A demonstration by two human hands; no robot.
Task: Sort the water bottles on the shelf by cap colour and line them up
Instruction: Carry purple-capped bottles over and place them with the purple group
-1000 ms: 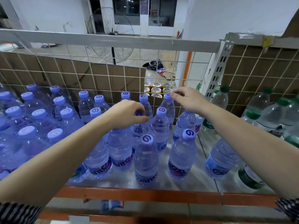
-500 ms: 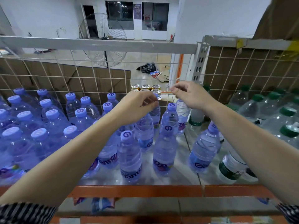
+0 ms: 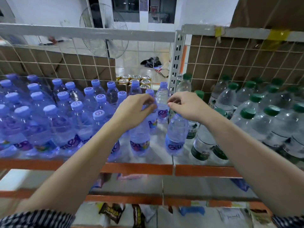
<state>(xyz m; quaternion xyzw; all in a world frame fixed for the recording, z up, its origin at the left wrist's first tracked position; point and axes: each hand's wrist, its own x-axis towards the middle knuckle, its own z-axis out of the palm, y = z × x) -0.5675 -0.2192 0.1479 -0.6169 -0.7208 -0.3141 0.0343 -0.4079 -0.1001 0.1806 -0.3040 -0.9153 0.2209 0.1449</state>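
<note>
Spanning the frame from edge to edge: one shelf (image 3: 136, 168), with an orange front beam and a pale deck, backed by wire mesh (image 3: 230, 63) with brown cardboard behind it.

Blue-capped bottles (image 3: 49, 122): a dense upright block filling the left half of the shelf and reaching the centre, with purple-and-blue labels.

Green-capped bottles (image 3: 256, 122): clear and upright, grouped on the right half, the nearest ones just beside the last blue ones.

Floor fan (image 3: 105, 38): upper left of centre, beyond the mesh.

Left hand (image 3: 134, 111): centre of the frame, fingers and thumb curled over the top of the front blue bottle (image 3: 139, 142), which stands upright on the deck with its cap hidden under the palm.

Right hand (image 3: 185, 106): just right of the left hand, close but apart, fingertips drawn into a narrow pinch. Whether it holds anything cannot be told. Its wrist lies above a lone blue bottle (image 3: 175, 137) standing beside the green group.

Cans (image 3: 134, 79): a gold-topped cluster, upper centre, behind the mesh.
</note>
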